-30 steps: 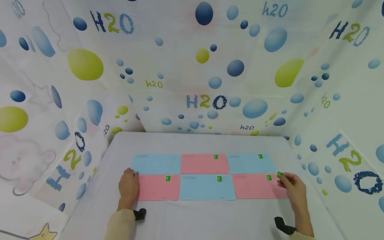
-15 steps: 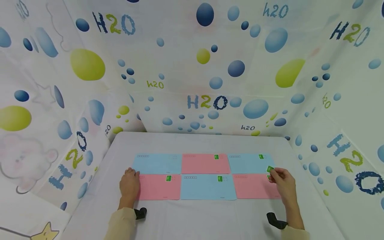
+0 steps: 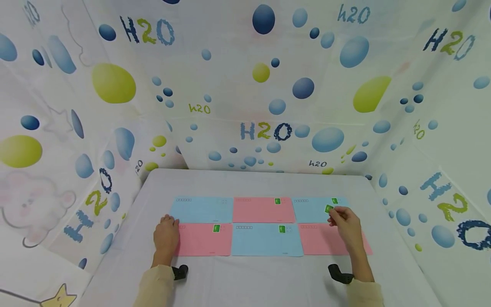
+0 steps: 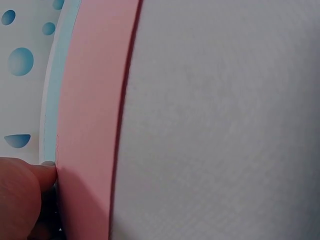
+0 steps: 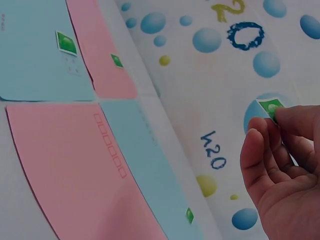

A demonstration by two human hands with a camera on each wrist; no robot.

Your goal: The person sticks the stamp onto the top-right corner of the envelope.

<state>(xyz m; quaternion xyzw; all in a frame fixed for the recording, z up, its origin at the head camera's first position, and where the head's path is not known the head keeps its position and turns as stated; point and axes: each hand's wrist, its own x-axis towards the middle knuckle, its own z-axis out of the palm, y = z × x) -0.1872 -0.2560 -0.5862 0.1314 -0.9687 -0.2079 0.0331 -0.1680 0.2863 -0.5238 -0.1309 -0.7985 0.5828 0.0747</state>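
Pinched between the thumb and fingers of my right hand (image 3: 348, 230) is a small green stamp (image 3: 328, 208) with a white border. It hangs over the back right blue envelope (image 3: 310, 212), just below the stamp (image 3: 335, 201) in that envelope's corner. The front right pink envelope (image 3: 318, 243) lies partly under the right hand and wrist in the head view. My left hand (image 3: 166, 238) rests at the left edge of the front left pink envelope (image 3: 199, 245), its thumb (image 4: 46, 175) touching near the seam with the back left blue envelope (image 3: 203, 211).
Pink and blue envelopes lie in two rows on a white-covered table (image 3: 264, 277). A back middle pink envelope (image 3: 261, 213) and a front middle blue envelope (image 3: 261, 243) each bear a green stamp. Patterned curtains (image 3: 230, 85) with bubbles surround the table.
My right hand has moved left and slightly away from me with the stamp, from beyond the right edge to over the back right blue envelope. The left hand has stayed in place.
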